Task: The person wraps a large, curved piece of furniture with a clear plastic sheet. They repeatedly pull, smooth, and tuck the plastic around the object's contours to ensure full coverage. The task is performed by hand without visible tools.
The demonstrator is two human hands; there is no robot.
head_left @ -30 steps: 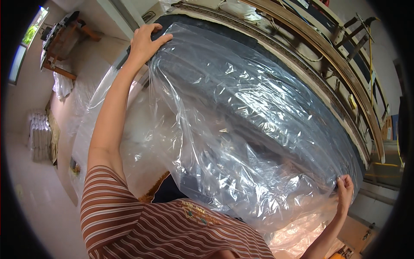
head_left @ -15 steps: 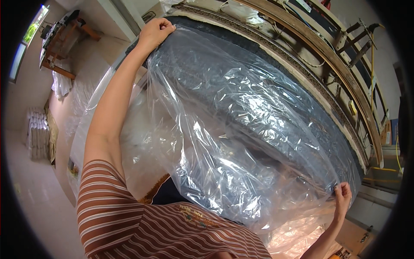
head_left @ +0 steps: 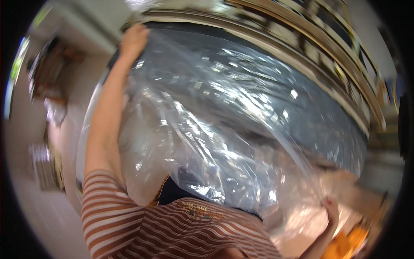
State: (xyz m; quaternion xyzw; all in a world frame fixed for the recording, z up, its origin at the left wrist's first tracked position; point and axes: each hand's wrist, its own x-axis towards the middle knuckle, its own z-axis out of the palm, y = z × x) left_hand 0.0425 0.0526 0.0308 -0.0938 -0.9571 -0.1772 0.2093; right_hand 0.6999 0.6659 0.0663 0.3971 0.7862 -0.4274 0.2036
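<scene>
A large sheet of clear plastic film (head_left: 196,138) spreads between my hands, creased and shiny with reflections. Its far part lies over a long dark surface (head_left: 189,29), while the near part hangs against my striped shirt. At the far left corner of that surface, my left hand (head_left: 134,42) is closed on the film with the arm stretched out. Low on the right, my right hand (head_left: 330,209) pinches the film's edge, and a tight fold runs from it up across the sheet. Motion blurs both hands somewhat.
Beyond the dark surface runs a frame with long wooden rails (head_left: 297,19). Blurred at left are a brown wooden stand (head_left: 54,77), a white plastic bag (head_left: 55,111) and a stack of pale bundles (head_left: 43,170). Something orange (head_left: 349,244) is at the lower right.
My right hand has come down and inward, away from the dark surface's right end, drawing the film edge with it. My left hand keeps its hold near the far corner. The whole view has shifted.
</scene>
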